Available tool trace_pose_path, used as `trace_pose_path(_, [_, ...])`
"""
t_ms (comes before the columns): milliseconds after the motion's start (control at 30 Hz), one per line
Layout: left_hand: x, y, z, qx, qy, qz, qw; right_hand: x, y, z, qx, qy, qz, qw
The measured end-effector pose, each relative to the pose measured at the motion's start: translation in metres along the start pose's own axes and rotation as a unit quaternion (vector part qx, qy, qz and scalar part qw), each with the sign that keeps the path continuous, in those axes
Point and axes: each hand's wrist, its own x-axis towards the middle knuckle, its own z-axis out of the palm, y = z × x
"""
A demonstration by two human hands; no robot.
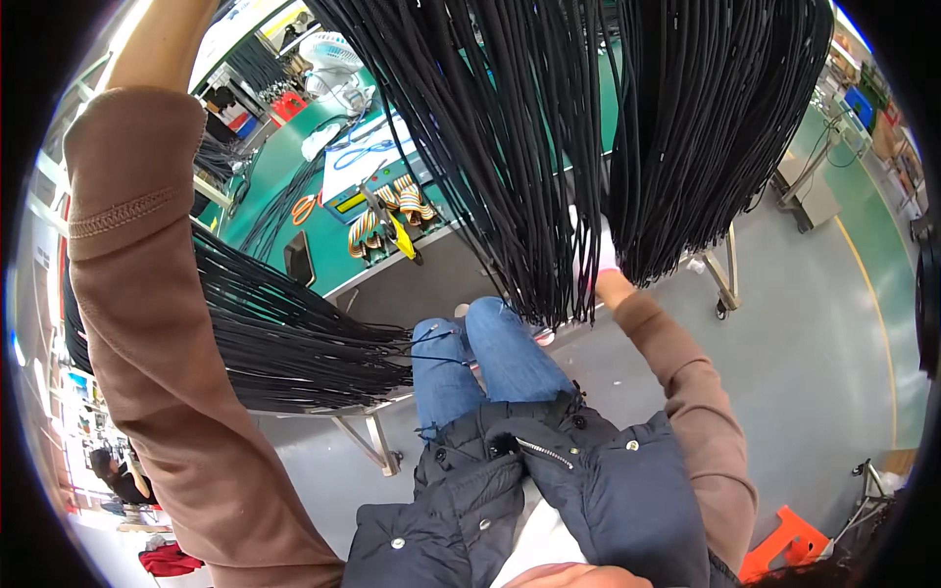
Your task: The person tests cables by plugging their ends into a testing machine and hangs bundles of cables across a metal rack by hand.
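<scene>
Thick bundles of thin black cables hang before me, one in the middle (490,147) and one to the right (720,127). My right hand (609,261) reaches up between their lower ends, in what looks like a white glove with a pink edge. Strands cover its fingers, so its grip is hidden. My left forearm (162,54) stretches up past the top left edge, and the hand is out of the picture. Another bundle of black cables (294,338) lies at the left, its ends close to my knees.
On the green table (279,186) are a box-shaped device (343,202), striped ribbon cables (404,199), a yellow-tipped clamp (403,241), orange-handled scissors (303,209) and a fan (330,54). Wheeled metal legs (723,294) stand right. Behind me is an orange-red stool (784,549); a person (127,480) is far left.
</scene>
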Motion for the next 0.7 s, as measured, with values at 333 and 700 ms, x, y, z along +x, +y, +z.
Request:
trace_pose_path(333, [-0.019, 0.030, 0.006, 0.059, 0.034, -0.025, 0.997, -0.029, -0.019, 0.020, -0.265, -0.001, 0.132, 0.955])
trace_pose_path(700, [-0.011, 0.098, 0.010, 0.138, 0.060, -0.014, 0.989, -0.057, -0.040, -0.023, 0.190, -0.167, 0.196, 0.947])
